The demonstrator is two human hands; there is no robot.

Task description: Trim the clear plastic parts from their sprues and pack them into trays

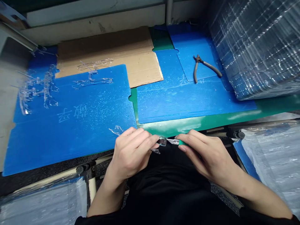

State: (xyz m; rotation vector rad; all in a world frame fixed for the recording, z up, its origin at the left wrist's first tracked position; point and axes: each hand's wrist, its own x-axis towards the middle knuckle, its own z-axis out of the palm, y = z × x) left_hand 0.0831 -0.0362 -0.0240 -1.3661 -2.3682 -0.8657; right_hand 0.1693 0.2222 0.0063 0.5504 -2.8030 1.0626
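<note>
Green bench mat [269, 109] under blue plastic sheets [178, 100], cardboard [131, 62], pliers [206, 64], clear plastic pieces [45, 87]

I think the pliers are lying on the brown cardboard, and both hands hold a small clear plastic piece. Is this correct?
Not quite. The pliers lie on a blue sheet, not on the cardboard, as the head view shows. The rest is right: the left hand and right hand hold the clear plastic piece.
</note>
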